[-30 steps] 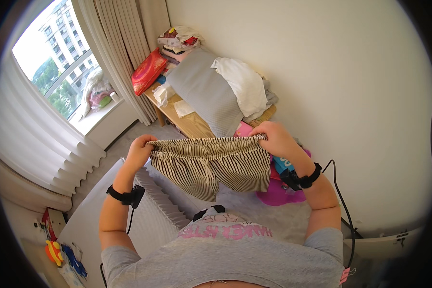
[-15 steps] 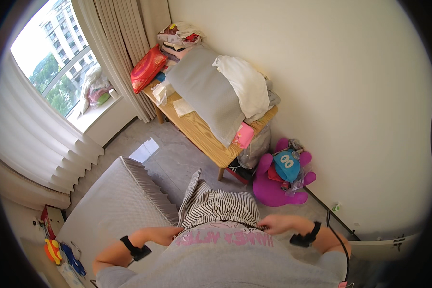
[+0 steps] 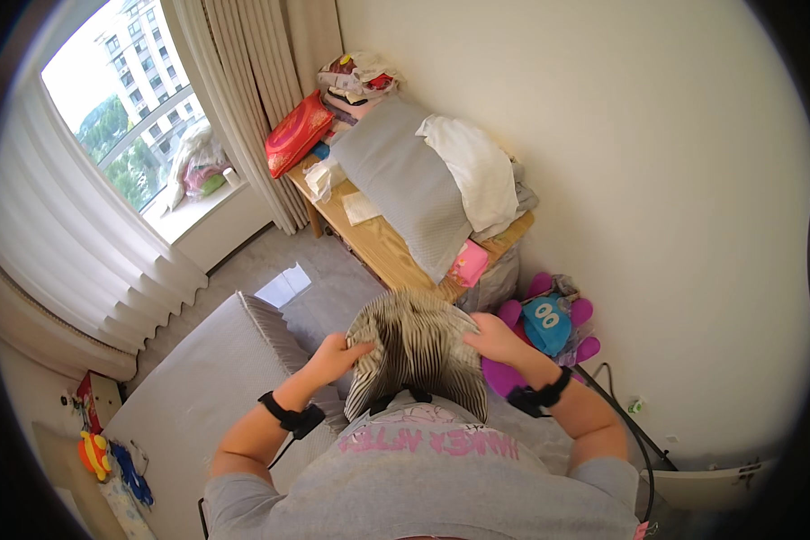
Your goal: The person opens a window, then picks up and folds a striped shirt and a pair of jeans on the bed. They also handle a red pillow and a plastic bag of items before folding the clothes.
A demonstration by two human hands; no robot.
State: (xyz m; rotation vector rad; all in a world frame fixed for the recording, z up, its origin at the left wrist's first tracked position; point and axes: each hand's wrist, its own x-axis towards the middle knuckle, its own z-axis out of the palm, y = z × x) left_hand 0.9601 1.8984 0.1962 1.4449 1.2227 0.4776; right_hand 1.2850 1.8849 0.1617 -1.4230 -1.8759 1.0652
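Observation:
A black-and-white striped garment (image 3: 414,346) spreads out in front of my waist, held up and away from my body. At its left edge my left hand (image 3: 340,353) is closed on the cloth. Across from it, my right hand (image 3: 495,340) pinches the right edge. Between the two hands the fabric sags in folds, and its lower part meets the hem of my grey T-shirt (image 3: 396,486). Whether it is an apron, a skirt or trousers I cannot tell. Black bands sit on both my wrists.
To the left lies a grey-covered bed (image 3: 189,378). Ahead stands a wooden table (image 3: 378,247) with a grey pillow (image 3: 405,180), white cloth (image 3: 472,171) and a red cushion (image 3: 297,135). A purple hand-shaped seat (image 3: 504,373) holds a blue toy (image 3: 549,324) by the wall.
Both hands have moved from my waist forward and up, lifting the striped garment's edge away from my body. My view has shifted slightly, so the room sits further right and lower.

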